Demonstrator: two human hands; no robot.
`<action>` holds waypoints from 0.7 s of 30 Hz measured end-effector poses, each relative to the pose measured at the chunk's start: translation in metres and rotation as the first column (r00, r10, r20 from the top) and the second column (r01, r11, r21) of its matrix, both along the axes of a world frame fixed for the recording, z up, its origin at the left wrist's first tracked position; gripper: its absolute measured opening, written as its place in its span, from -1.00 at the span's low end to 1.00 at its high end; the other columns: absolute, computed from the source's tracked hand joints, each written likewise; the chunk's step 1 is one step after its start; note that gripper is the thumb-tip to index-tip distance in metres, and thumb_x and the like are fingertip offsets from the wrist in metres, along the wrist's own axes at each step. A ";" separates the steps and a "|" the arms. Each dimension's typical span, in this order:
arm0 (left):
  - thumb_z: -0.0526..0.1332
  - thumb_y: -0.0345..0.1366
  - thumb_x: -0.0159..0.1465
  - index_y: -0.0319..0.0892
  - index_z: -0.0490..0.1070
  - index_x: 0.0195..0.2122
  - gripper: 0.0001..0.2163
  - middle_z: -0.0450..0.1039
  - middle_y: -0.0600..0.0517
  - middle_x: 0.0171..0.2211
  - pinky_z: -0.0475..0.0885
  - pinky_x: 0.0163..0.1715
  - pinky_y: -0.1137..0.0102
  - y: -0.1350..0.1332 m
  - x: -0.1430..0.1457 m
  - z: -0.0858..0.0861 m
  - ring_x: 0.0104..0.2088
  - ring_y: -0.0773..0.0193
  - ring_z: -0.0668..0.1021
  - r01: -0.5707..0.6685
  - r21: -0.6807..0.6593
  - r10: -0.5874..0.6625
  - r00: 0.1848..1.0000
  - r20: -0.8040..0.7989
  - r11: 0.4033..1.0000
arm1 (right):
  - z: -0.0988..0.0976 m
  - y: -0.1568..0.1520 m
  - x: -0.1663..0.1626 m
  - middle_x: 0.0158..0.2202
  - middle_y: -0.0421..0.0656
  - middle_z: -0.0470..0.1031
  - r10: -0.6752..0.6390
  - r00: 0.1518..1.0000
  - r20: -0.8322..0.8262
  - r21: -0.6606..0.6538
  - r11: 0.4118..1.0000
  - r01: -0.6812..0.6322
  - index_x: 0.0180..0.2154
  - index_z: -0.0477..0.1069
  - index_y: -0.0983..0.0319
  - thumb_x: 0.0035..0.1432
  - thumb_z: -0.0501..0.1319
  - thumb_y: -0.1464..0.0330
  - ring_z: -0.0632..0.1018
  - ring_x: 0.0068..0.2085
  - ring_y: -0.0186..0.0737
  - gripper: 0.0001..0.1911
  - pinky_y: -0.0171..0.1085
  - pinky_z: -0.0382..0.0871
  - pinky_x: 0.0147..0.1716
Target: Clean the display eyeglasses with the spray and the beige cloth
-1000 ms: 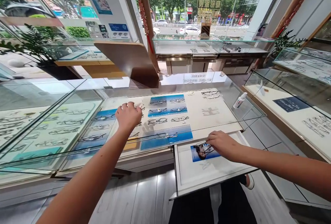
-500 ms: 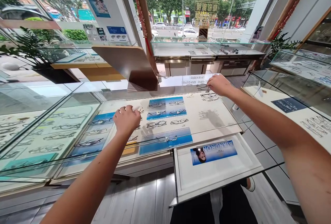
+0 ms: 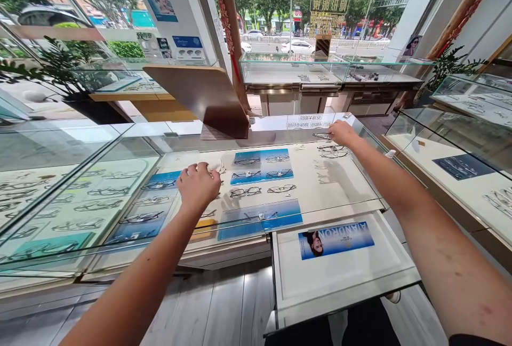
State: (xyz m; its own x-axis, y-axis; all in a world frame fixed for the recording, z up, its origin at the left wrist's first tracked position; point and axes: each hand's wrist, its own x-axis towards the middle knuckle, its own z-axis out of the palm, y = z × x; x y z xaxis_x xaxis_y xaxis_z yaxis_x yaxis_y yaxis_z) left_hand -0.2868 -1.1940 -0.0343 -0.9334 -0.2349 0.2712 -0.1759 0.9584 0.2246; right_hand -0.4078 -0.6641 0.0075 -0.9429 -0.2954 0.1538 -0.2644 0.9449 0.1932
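My left hand (image 3: 198, 186) rests as a fist on the glass top of the display counter (image 3: 352, 191), closed on a crumpled white cloth (image 3: 213, 166). My right hand (image 3: 342, 133) reaches to the counter's far right corner. Its fingers are curled at the end of a dark pair of glasses (image 3: 322, 135) lying on the glass. Another pair of glasses (image 3: 332, 150) lies just in front of that hand. Rows of spectacle frames (image 3: 244, 192) on blue and white cards lie under the glass.
A white drawer tray (image 3: 344, 282) stands pulled out at the front right, holding only a blue printed card (image 3: 336, 239). More glass showcases stand at left (image 3: 60, 186), right (image 3: 472, 165) and behind (image 3: 296, 69). A brown stand (image 3: 204, 98) rises at the counter's back.
My right hand lifted the dark glasses out of the drawer tray and carried them to the far right of the counter top. My left hand stayed on the cloth.
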 end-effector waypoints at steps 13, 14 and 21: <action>-0.03 -0.11 0.50 -0.36 0.43 0.37 -0.42 0.38 -0.48 0.38 0.28 0.36 -0.23 0.000 -0.001 -0.001 0.39 -0.45 0.37 -0.005 0.005 0.005 1.000 -0.001 1.000 | 0.005 -0.003 0.025 0.16 0.06 0.71 -0.073 0.994 0.085 0.002 0.997 0.073 -0.01 0.74 0.27 0.42 0.23 0.40 0.55 0.18 0.10 -0.70 -0.05 0.42 0.18; -0.03 -0.11 0.50 -0.36 0.43 0.37 -0.42 0.38 -0.48 0.38 0.28 0.36 -0.24 0.000 -0.001 -0.002 0.39 -0.45 0.38 -0.004 0.005 0.004 1.000 -0.006 1.000 | 0.006 -0.003 0.025 0.17 0.05 0.71 -0.080 0.993 0.090 0.003 0.997 0.080 -0.02 0.74 0.27 0.43 0.22 0.40 0.55 0.19 0.10 -0.70 -0.06 0.42 0.18; -0.02 -0.12 0.49 -0.36 0.44 0.36 -0.42 0.39 -0.49 0.36 0.29 0.35 -0.23 0.000 -0.002 -0.002 0.38 -0.44 0.38 -0.001 0.010 0.002 1.000 -0.009 1.000 | 0.011 -0.004 0.021 0.22 0.00 0.69 -0.117 0.985 0.123 -0.003 0.993 0.119 -0.02 0.75 0.20 0.43 0.19 0.42 0.55 0.22 0.12 -0.67 -0.06 0.45 0.19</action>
State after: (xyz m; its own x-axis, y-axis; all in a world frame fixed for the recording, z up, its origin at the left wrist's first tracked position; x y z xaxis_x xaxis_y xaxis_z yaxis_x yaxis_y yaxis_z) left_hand -0.2887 -1.1941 -0.0359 -0.9307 -0.2389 0.2769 -0.1753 0.9559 0.2355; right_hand -0.3870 -0.6676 0.0188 -0.9829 -0.1800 0.0378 -0.1721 0.9726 0.1563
